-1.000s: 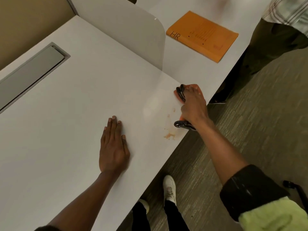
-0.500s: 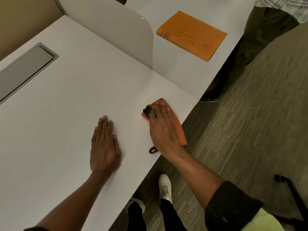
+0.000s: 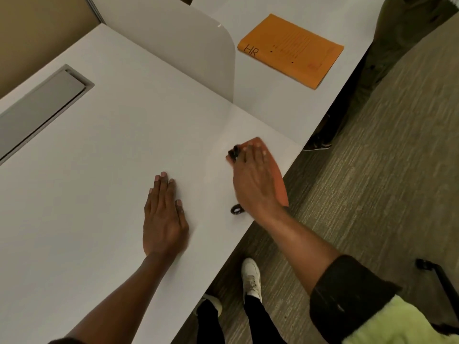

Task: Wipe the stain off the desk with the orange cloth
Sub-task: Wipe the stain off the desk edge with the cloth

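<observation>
The orange cloth (image 3: 277, 178) lies flat on the white desk (image 3: 104, 157) near its front right edge. My right hand (image 3: 255, 181) presses down on the cloth, palm flat and fingers spread over it. A black strap shows at my fingertips and by my wrist. The stain is hidden under my hand and the cloth. My left hand (image 3: 164, 214) rests flat on the desk to the left, fingers together, holding nothing.
A grey divider panel (image 3: 188, 53) stands at the back of the desk. An orange envelope marked HR (image 3: 290, 50) lies on the neighbouring desk. A grey cable hatch (image 3: 37, 105) sits at the left. Another person's legs (image 3: 397, 45) stand at the upper right; my feet are below the desk edge.
My right hand slid the cloth from the desk's right edge leftward over the stain, which no longer shows. In the last half second it barely moved. My left hand stayed put.
</observation>
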`<move>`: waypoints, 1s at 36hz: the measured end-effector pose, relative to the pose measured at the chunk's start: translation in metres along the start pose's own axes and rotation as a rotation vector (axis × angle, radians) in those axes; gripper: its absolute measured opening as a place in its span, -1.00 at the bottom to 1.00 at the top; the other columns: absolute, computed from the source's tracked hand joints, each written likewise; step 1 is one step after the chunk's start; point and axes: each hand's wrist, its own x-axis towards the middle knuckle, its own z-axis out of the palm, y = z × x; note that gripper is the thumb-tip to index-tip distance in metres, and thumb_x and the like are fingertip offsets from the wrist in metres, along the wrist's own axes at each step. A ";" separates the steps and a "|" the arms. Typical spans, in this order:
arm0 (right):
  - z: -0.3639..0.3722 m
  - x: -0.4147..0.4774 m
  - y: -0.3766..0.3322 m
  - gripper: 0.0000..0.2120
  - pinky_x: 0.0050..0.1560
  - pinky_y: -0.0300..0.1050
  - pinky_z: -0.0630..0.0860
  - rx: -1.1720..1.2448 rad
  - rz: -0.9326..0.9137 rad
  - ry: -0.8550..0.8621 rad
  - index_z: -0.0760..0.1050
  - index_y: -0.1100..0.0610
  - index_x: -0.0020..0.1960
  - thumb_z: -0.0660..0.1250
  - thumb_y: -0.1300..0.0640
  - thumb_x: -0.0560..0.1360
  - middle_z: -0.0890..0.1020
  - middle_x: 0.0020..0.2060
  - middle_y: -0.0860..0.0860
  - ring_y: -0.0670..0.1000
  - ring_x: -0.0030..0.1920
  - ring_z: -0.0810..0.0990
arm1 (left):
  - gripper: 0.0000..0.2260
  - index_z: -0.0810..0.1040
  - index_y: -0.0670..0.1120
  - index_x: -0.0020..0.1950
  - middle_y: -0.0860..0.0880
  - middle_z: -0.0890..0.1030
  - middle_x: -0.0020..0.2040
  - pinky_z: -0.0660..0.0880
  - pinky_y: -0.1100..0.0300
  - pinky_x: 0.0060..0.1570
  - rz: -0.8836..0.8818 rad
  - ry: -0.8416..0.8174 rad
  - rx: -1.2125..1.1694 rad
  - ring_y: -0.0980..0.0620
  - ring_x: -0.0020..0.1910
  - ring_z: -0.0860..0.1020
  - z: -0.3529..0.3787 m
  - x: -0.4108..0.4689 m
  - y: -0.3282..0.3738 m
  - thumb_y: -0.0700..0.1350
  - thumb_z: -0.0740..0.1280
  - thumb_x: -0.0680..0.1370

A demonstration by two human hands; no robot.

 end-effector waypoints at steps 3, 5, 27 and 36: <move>-0.005 0.006 -0.017 -0.34 0.62 0.27 0.10 0.054 0.013 -0.029 0.06 0.44 0.60 0.20 0.19 0.62 0.15 0.58 0.44 0.40 0.62 0.11 | -0.47 0.10 -0.08 0.77 0.02 0.01 0.79 -0.03 0.01 0.74 0.007 0.000 0.006 0.13 0.76 -0.10 0.000 -0.001 0.000 -0.01 -0.04 0.78; -0.003 -0.011 -0.035 -0.32 0.61 0.31 0.10 0.063 -0.050 -0.036 0.05 0.46 0.59 0.23 0.18 0.61 0.14 0.57 0.46 0.44 0.60 0.10 | -0.47 0.09 -0.07 0.77 0.03 0.00 0.79 -0.03 0.00 0.74 0.003 -0.003 -0.004 0.13 0.76 -0.10 -0.001 -0.001 -0.001 0.00 -0.05 0.78; 0.024 -0.079 -0.047 -0.30 0.64 0.26 -0.05 0.164 -0.113 -0.099 -0.05 0.38 0.64 -0.21 0.12 0.55 -0.05 0.62 0.39 0.38 0.65 -0.13 | -0.46 0.06 -0.08 0.78 0.02 -0.01 0.79 -0.01 -0.03 0.74 0.001 -0.004 0.001 0.12 0.76 -0.11 0.001 -0.002 -0.001 0.01 -0.06 0.78; 0.001 0.022 -0.016 -0.38 0.64 0.25 0.06 0.160 0.136 -0.008 0.09 0.42 0.60 0.15 0.20 0.62 0.17 0.59 0.40 0.37 0.63 0.10 | -0.46 0.08 -0.07 0.77 0.04 -0.01 0.79 -0.03 0.00 0.74 -0.002 -0.010 -0.003 0.14 0.76 -0.12 0.000 -0.001 -0.001 0.01 -0.04 0.78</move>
